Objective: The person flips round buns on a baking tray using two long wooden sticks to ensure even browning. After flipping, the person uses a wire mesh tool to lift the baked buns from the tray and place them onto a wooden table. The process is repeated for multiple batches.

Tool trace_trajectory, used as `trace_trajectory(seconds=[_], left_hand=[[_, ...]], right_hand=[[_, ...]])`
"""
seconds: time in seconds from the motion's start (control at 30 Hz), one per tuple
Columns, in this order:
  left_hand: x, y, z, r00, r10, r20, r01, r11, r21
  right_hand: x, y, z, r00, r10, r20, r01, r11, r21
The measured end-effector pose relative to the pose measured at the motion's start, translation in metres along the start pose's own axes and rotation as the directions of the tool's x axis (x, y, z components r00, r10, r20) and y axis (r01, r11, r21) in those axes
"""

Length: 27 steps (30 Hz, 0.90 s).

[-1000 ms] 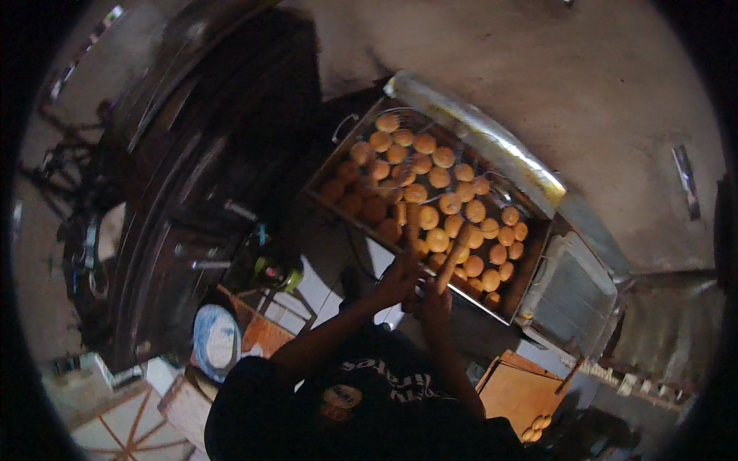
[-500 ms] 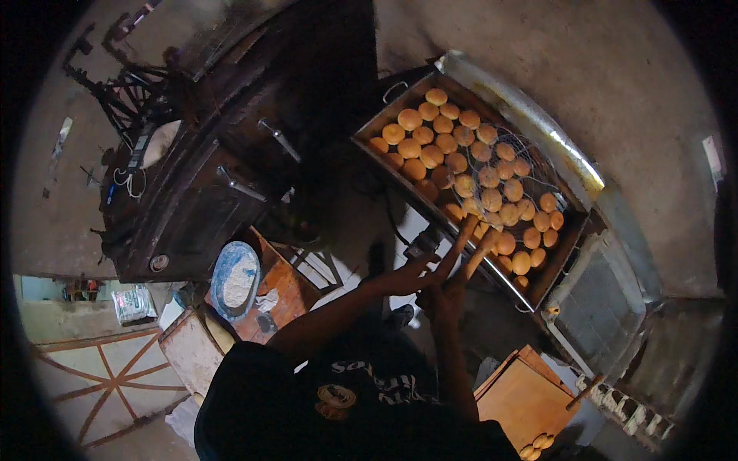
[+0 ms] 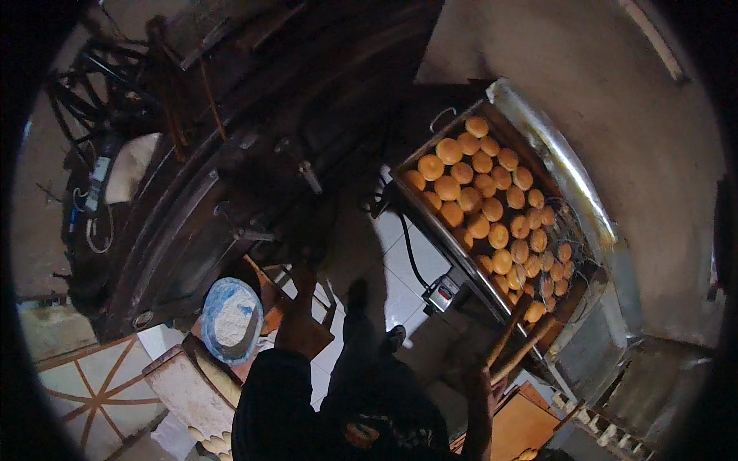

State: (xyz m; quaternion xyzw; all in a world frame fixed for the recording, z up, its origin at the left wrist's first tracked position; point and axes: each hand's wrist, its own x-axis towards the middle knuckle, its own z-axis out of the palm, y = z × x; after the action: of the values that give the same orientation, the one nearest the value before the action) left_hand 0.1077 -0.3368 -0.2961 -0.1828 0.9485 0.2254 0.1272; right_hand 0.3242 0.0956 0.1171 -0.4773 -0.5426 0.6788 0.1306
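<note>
Large dark metal baking tray (image 3: 430, 207) filled with rows of round golden-orange buns (image 3: 492, 207), tilted across the upper right, resting on a shiny steel-rimmed stand (image 3: 573, 184). Below the tray's lower end, two long pale wooden sticks (image 3: 519, 342), side by side, slanting up toward the tray's near corner and touching its edge there. Right hand (image 3: 477, 384) under the tray's lower end, fingers clamped together around the bottom of the sticks. Left hand (image 3: 300, 323) well to the left of the tray, raised against a big dark iron machine (image 3: 231, 177); fingers of that hand too dark to tell whether apart or together. Small grey box with a red spot (image 3: 442, 293) just under the tray's long left edge, a black cable (image 3: 407, 253) running up from it. Left of the tray, low down, a round blue-and-white bowl of pale powder (image 3: 231, 321) on an orange wooden stand (image 3: 265, 307). Far below the tray, an orange wooden board (image 3: 523, 422) beside the right forearm. White tiled floor (image 3: 400, 284) between the machine and the tray.
</note>
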Motion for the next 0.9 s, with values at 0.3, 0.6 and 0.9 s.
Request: trace_trajectory(seconds=[0.3,0.6,0.9], left_hand=[[0.113,-0.014,0.045,0.986,-0.111,0.122,0.099,0.99,0.097],[0.144,-0.011,0.071,0.981,-0.069,0.182,0.043,0.989,0.142],[0.135,-0.031,0.063,0.982,-0.109,0.152,0.086,0.985,0.149]], right_hand=[[0.021,-0.013,0.066,0.995,-0.045,0.095,0.058,0.987,-0.147],[0.02,-0.013,0.114,0.99,-0.129,-0.056,0.114,0.969,-0.218],[0.011,-0.012,0.122,0.993,-0.121,-0.009,0.116,0.97,-0.213]])
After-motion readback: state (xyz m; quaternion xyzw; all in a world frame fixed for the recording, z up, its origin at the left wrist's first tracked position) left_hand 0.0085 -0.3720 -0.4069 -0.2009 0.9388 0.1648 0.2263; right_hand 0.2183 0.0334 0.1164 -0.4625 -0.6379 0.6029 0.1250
